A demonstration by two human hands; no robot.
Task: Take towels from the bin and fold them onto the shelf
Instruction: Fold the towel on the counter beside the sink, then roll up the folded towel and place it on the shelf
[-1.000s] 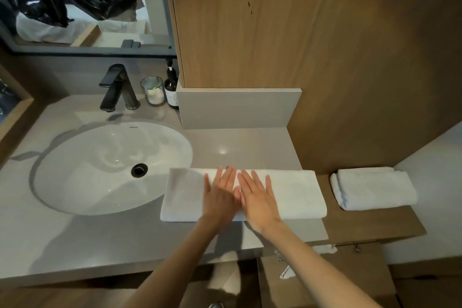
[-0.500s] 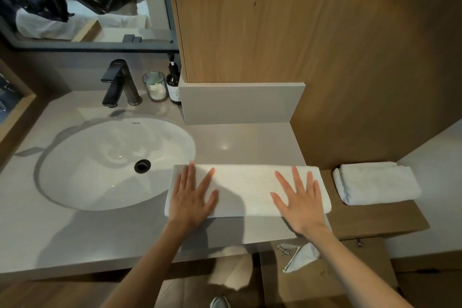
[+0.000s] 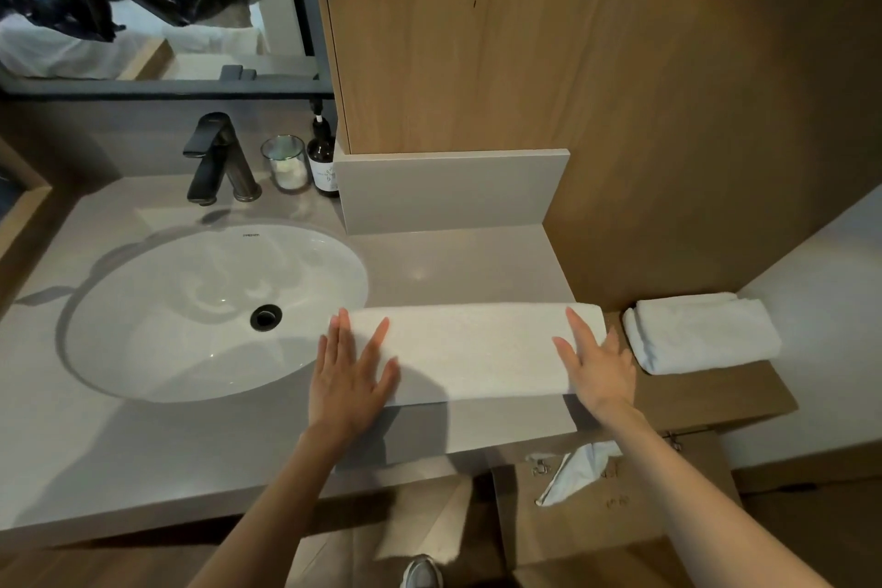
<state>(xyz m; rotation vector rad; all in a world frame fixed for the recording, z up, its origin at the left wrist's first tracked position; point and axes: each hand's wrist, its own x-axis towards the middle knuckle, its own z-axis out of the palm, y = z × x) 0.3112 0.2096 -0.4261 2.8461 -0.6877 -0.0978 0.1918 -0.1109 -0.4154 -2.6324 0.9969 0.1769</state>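
Observation:
A white towel (image 3: 470,351), folded into a long strip, lies on the grey counter (image 3: 453,263) just right of the sink. My left hand (image 3: 351,372) lies flat on the strip's left end, fingers straight and spread. My right hand (image 3: 596,360) presses flat on its right end at the counter's edge. A second folded white towel (image 3: 701,332) rests on the lower wooden shelf (image 3: 706,392) to the right. Below the counter, a cardboard bin (image 3: 615,506) shows a bit of white cloth (image 3: 575,470) poking out.
A white oval sink (image 3: 191,310) with a black faucet (image 3: 215,158) fills the counter's left side. A glass cup (image 3: 285,162) and a dark bottle (image 3: 323,162) stand behind it. A wood panel wall rises at the back right. A mirror hangs top left.
Both hands have slid apart along the towel from its middle out to its two ends, smoothing it. The towel stays in place.

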